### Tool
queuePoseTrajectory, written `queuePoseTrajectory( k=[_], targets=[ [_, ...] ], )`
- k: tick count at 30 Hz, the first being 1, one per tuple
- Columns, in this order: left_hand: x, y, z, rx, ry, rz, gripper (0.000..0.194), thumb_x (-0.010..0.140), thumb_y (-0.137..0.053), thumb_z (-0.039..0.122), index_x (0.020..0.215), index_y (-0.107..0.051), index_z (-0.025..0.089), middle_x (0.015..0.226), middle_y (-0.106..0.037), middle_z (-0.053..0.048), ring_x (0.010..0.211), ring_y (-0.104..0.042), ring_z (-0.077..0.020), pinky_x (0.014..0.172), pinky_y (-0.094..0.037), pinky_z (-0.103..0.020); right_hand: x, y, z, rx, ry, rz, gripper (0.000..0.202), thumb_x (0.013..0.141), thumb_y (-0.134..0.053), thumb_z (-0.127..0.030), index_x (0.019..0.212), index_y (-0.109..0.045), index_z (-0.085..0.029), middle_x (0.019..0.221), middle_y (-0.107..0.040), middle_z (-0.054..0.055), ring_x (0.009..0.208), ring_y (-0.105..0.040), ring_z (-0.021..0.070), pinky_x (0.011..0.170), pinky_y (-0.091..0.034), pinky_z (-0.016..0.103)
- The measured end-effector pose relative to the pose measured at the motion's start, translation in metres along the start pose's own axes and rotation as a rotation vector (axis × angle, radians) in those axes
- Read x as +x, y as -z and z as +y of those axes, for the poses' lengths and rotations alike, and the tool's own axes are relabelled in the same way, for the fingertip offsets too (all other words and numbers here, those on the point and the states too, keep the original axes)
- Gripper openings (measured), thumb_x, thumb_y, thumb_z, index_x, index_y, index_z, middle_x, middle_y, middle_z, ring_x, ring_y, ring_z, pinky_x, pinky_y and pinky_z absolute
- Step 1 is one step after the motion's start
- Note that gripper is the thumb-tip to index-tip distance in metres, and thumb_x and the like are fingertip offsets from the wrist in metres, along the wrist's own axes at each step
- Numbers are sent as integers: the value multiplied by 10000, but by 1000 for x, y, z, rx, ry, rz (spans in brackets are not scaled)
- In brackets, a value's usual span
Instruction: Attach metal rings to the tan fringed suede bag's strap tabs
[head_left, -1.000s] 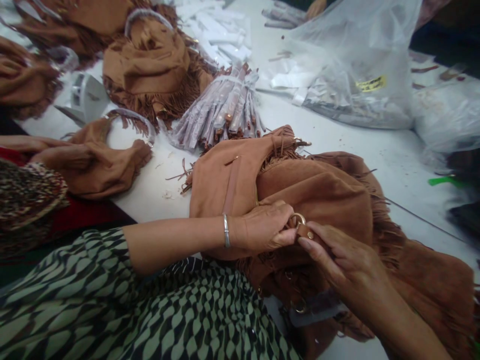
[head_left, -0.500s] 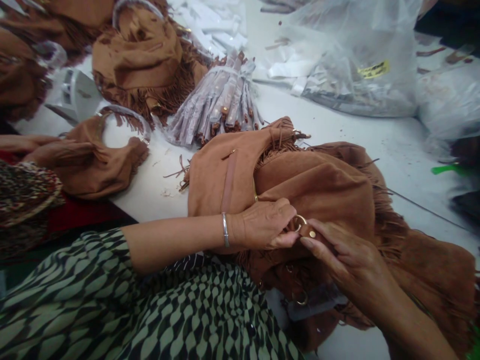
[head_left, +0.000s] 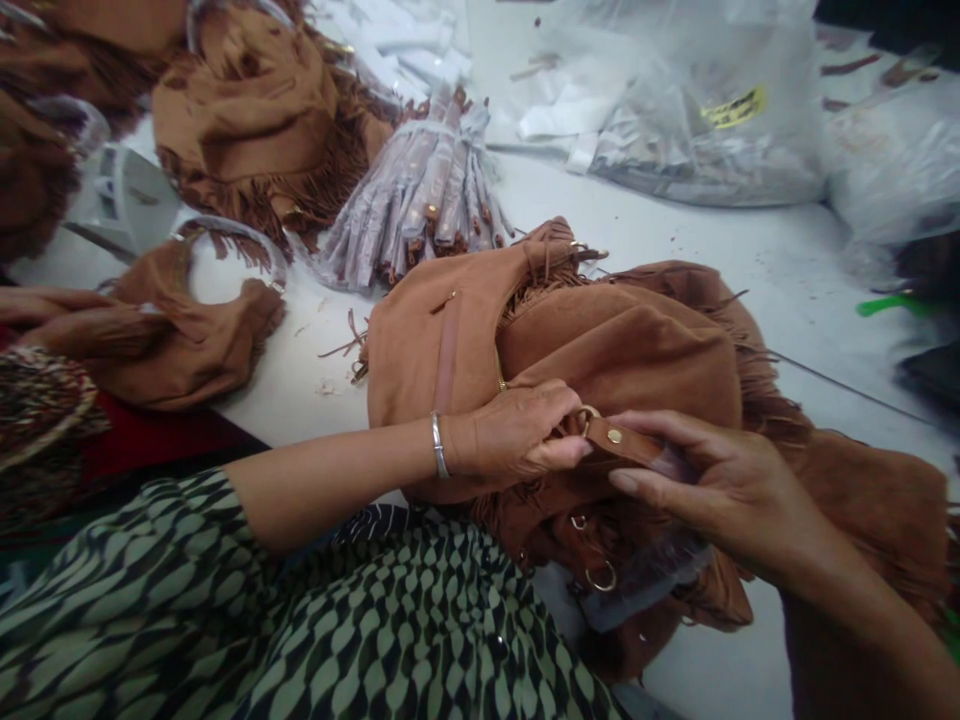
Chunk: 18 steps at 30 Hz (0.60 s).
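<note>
A brown suede-like handbag (head_left: 405,340) with fringe and a zipped pocket lies before me. Beside its opening, my left hand (head_left: 529,430) is closed in a pinch around the bag's end at a gold ring (head_left: 587,412); the fingertips partly cover what they grip. A brown strap (head_left: 634,442) with a gold rivet is looped to that ring. My right hand (head_left: 724,490) holds this strap, its fingers along the upper edge and the thumb below. Clear plastic wraps the strap near the palm. Under my hands hangs another gold ring (head_left: 601,576) among brown pieces.
A plastic-wrapped bundle of straps (head_left: 431,190) lies beyond the bag. More fringed bags (head_left: 247,110) are piled at the back left. Another person's hands (head_left: 82,320) hold a brown bag (head_left: 202,345) at left. A large clear plastic bag (head_left: 697,120) stands at the back right.
My right hand has slid back to the right along the strap, showing more of it beyond the rivet. My left hand keeps its pinch by the ring. The view has shifted slightly.
</note>
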<state>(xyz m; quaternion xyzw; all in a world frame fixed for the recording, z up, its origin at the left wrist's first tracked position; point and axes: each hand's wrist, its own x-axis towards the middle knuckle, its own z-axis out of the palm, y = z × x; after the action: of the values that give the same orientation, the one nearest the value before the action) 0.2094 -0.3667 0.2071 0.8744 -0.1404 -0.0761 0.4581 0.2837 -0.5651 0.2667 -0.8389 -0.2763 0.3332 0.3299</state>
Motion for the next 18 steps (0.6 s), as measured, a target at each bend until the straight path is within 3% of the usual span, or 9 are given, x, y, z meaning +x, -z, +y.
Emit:
queuePoseTrajectory(
  k=[5,7,9,11,13,15,18],
  targets=[
    [1,-1,-1,15,10,-25,171,852,-470,303,910,-506,146,876,-545,-43,805,-511,-164,803,-431,-324,6,-5,-1,343,-168,-113,301,780,-615,-488,879,-678,-211,819,-668,16,767,-601,161,664,-468,234],
    [1,-3,-3,11,-1,-29,173,858,-470,311,908,-502,149,881,-545,-43,807,-511,-160,811,-430,-320,6,-14,-1,566,-242,-185,301,789,-612,-473,820,-662,-179,695,-615,6,638,-548,115,588,-441,212],
    [3,-6,-4,15,-1,-16,202,878,-451,344,900,-504,150,874,-543,-42,797,-506,-153,810,-426,-315,2,-26,-1,738,-295,-348,336,770,-626,-483,757,-636,-147,537,-474,-37,452,-364,56,425,-301,184],
    [5,-6,-4,12,11,4,230,889,-439,365,889,-510,146,861,-541,-39,783,-495,-148,800,-418,-310,-4,-38,-4,831,-304,-567,375,744,-644,-496,698,-605,-126,487,-354,-69,413,-209,30,382,-150,185],
    [7,-2,-4,-57,25,-2,229,888,-433,355,864,-517,143,828,-530,-26,757,-479,-138,766,-414,-295,-10,-43,-9,868,-278,-686,383,736,-650,-498,683,-580,-125,510,-362,-63,429,-230,30,394,-144,185],
    [9,8,-6,-241,46,-64,251,890,-417,358,837,-529,139,787,-516,-10,722,-467,-124,714,-412,-268,-13,-36,-13,834,-262,-577,353,751,-645,-483,708,-571,-140,533,-382,-55,450,-284,41,408,-194,184],
    [8,27,-12,-576,91,-161,300,884,-425,372,848,-585,121,786,-544,-14,744,-498,-118,734,-419,-253,-10,-8,-19,592,-235,-175,278,755,-664,-438,762,-601,-168,584,-463,-32,488,-366,61,421,-272,188]
  ],
)
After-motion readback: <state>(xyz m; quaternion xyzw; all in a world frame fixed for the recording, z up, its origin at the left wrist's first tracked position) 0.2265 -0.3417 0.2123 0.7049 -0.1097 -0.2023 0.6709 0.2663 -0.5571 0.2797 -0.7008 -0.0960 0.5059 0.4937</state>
